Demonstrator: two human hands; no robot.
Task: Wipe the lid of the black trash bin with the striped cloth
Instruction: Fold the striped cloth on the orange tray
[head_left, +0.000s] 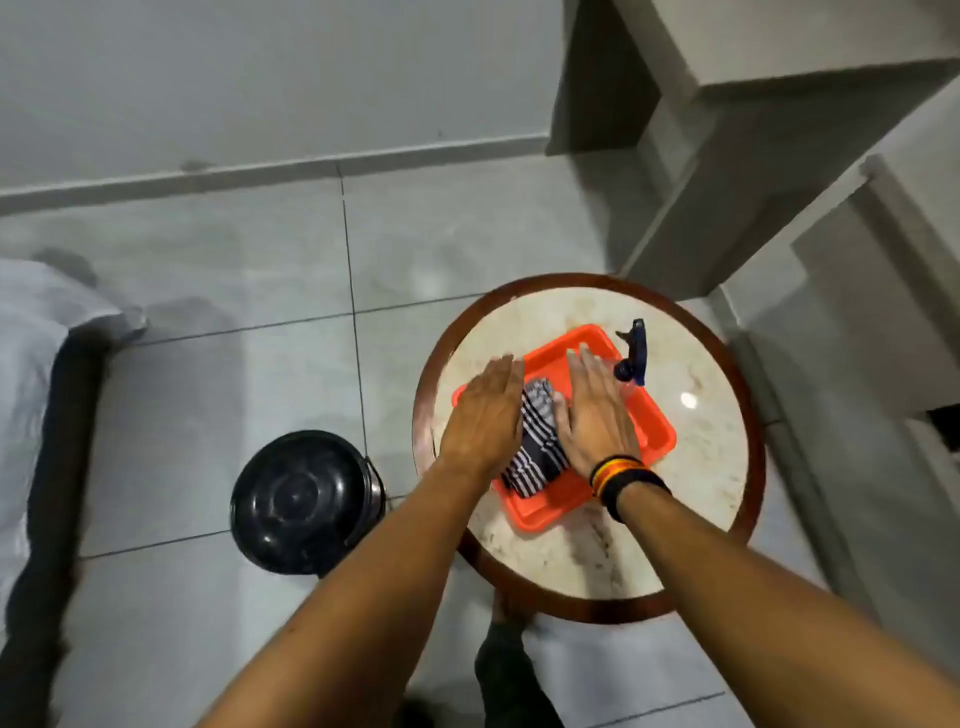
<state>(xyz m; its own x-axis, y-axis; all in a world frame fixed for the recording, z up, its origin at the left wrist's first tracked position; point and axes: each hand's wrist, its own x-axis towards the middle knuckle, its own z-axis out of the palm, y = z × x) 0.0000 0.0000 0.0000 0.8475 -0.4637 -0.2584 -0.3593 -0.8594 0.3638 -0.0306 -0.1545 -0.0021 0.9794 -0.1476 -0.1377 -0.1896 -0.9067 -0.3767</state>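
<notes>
A black round trash bin (304, 501) with a domed shiny lid stands on the floor, left of a small round table. The striped dark-and-white cloth (537, 441) lies bunched in an orange tray (654, 431) on that table. My left hand (485, 415) is flat over the tray's left edge, fingers straight, beside the cloth. My right hand (597, 410), with bands on the wrist, lies flat on the cloth's right side. Neither hand has closed around the cloth; part of the cloth is hidden under my palms.
A blue spray bottle (635, 356) stands at the tray's far right corner. The round marble-topped table (701, 467) has a dark wooden rim. Grey concrete steps (753, 156) rise at the right. A bed edge with white sheet (31, 364) is at the left.
</notes>
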